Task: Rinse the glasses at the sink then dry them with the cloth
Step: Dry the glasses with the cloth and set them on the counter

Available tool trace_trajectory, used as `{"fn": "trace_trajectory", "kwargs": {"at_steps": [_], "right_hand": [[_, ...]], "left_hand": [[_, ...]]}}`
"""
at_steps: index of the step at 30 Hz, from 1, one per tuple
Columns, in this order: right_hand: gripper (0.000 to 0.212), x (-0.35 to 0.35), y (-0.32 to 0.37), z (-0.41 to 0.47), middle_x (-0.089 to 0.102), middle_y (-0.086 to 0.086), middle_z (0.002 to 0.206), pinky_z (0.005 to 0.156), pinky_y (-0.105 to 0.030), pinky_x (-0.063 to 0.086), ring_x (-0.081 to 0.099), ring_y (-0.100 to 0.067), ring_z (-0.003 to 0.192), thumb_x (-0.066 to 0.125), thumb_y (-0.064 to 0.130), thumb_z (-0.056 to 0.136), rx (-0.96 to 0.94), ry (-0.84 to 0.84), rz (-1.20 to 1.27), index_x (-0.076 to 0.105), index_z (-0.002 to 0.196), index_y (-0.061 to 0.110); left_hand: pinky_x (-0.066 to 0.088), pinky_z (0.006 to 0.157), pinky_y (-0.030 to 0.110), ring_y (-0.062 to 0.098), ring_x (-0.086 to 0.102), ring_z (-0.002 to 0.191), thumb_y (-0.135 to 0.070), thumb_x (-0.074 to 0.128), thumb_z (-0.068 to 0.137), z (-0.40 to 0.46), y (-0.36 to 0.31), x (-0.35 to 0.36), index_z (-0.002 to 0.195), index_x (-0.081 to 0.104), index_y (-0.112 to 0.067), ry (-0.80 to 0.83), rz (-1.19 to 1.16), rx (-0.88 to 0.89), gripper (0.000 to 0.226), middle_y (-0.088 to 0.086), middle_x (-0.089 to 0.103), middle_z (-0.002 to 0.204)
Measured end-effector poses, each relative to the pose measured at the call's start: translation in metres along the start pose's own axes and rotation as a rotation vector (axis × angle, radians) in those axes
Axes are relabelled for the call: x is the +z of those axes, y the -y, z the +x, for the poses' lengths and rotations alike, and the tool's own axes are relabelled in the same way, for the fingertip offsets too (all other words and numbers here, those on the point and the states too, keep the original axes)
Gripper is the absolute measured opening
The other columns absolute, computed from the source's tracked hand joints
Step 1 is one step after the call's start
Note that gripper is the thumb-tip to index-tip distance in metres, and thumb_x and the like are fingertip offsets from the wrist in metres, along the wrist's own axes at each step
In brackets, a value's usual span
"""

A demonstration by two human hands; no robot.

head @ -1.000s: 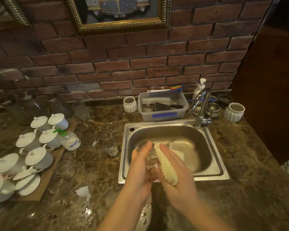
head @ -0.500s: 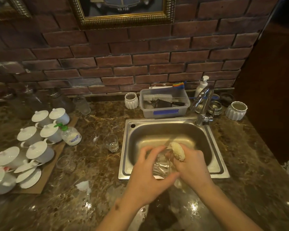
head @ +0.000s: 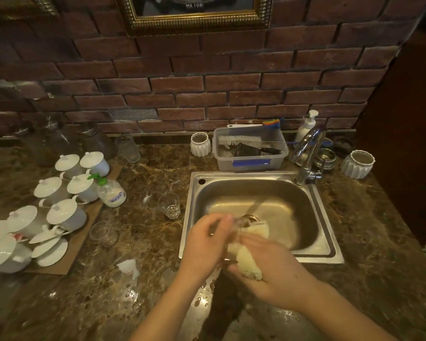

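left hand (head: 208, 244) grip round glass (head: 241, 221) (mostly hidden, blurred) | right hand (head: 268, 271) grip pinching cloth (head: 247, 263)

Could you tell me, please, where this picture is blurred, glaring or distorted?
Head view: both hands, the left hand and right hand, show motion blur; the wet brown marble countertop glints with small highlights; wide-angle distortion bows the red brick wall; lighting is dim and warm.

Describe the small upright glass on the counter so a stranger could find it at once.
Start at the steel sink set into the brown marble counter. Just off its left rim stands a short clear glass, upright and alone. Unlike the glass dish lying nearer the camera and the white lidded cups further left, it is see-through with a thick base.
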State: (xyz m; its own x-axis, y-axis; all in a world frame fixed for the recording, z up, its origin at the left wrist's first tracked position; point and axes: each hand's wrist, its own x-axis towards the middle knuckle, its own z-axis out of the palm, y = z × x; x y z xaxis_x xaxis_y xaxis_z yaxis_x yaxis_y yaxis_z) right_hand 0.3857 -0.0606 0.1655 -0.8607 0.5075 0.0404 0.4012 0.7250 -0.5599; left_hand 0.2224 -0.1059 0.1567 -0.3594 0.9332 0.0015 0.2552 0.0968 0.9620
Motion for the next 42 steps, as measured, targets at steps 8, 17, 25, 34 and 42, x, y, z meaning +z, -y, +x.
{"fn": "trace_trajectory", "kwargs": {"at_steps": [8, 17, 25, 34, 42], "right_hand": [[0.012, 0.015, 0.019, 0.009, 0.069, 0.007, 0.08, 0.066, -0.037, 0.054, 0.064, -0.013, 0.073, 0.067, 0.011, 0.088, 0.147, -0.259, 0.349, 0.069, 0.092, 0.022], [0.04, -0.023, 0.025, 0.011, 0.075, -0.021, 0.099, 0.078, -0.044, 0.061, 0.074, -0.034, 0.089, 0.073, -0.003, 0.072, 0.472, -0.141, 1.729, 0.074, 0.111, 0.002], [0.025, -0.005, 0.004, 0.01, 0.07, 0.01, 0.085, 0.07, -0.023, 0.052, 0.065, -0.007, 0.079, 0.067, 0.015, 0.077, -0.025, -0.224, 0.26, 0.061, 0.092, 0.033], [0.027, -0.025, -0.017, 0.016, 0.074, 0.009, 0.11, 0.093, -0.032, 0.055, 0.068, -0.009, 0.106, 0.068, 0.015, 0.082, 0.094, -0.194, 0.451, 0.073, 0.107, 0.025], [0.029, -0.019, -0.022, 0.022, 0.071, 0.004, 0.1, 0.081, -0.035, 0.057, 0.067, -0.016, 0.093, 0.071, 0.011, 0.075, -0.083, -0.142, 0.004, 0.069, 0.102, 0.018]], "left_hand": [[0.048, 0.061, 0.037, 0.012, 0.063, 0.068, -0.037, 0.053, 0.087, 0.014, -0.002, 0.004, 0.071, 0.076, -0.01, -0.228, -0.089, -0.014, 0.038, 0.015, 0.071, 0.071], [0.054, 0.062, 0.028, 0.021, 0.066, 0.073, -0.005, 0.054, 0.093, 0.027, 0.002, -0.004, 0.094, 0.079, 0.006, -0.321, 0.274, 0.866, 0.028, 0.02, 0.069, 0.09], [0.054, 0.067, 0.036, 0.01, 0.066, 0.066, -0.031, 0.055, 0.097, 0.038, -0.028, 0.0, 0.073, 0.077, -0.014, -0.117, -0.029, 0.075, 0.037, -0.004, 0.074, 0.071], [0.053, 0.064, 0.022, 0.006, 0.067, 0.072, -0.039, 0.057, 0.101, 0.041, -0.03, 0.015, 0.082, 0.07, -0.024, -0.055, -0.001, 0.102, 0.028, -0.007, 0.069, 0.079], [0.052, 0.073, 0.036, 0.019, 0.068, 0.076, -0.026, 0.063, 0.102, 0.054, -0.033, 0.013, 0.084, 0.077, -0.006, -0.104, -0.162, -0.037, 0.03, 0.015, 0.076, 0.085]]}}
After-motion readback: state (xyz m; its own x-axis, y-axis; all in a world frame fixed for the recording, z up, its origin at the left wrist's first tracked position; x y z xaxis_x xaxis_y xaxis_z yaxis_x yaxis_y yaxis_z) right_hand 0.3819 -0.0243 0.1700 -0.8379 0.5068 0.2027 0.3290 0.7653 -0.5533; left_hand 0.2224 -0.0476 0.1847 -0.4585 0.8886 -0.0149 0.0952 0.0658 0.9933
